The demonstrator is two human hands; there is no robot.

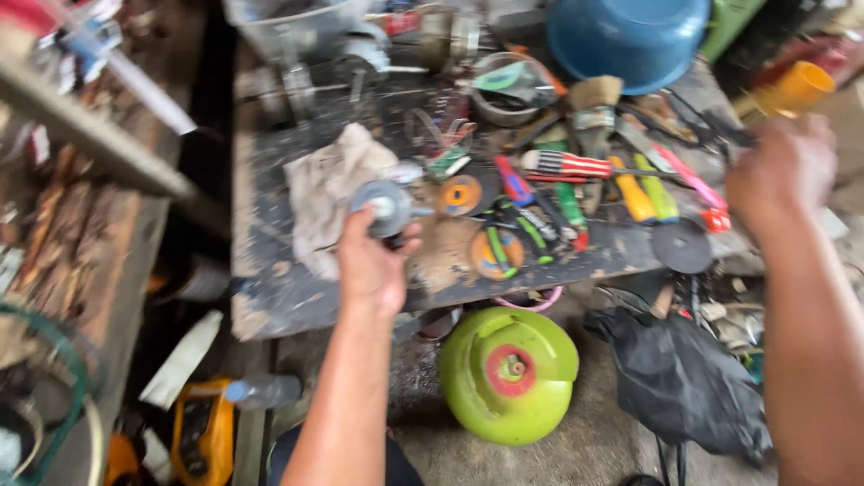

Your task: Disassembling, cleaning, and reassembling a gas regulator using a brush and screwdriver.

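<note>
My left hand [371, 263] is raised over the front edge of a dark, worn workbench [270, 297] and grips a small round grey disc-shaped part [387, 205]. My right hand [781, 173] hangs blurred over the bench's right end, fingers curled, with nothing visibly in it. Between the hands lie several screwdrivers, one with a red-and-white striped handle [565, 164], others yellow [634, 196] and green [661, 198], plus orange grinding discs [461, 194] and a dark cutting disc [681, 245].
A crumpled whitish rag [328, 184] lies left of the held part. A blue basin [630, 36] stands at the back. A green gas cylinder [508, 373] and a black plastic bag [684, 378] sit on the floor below. Wooden planks [81, 234] run along the left.
</note>
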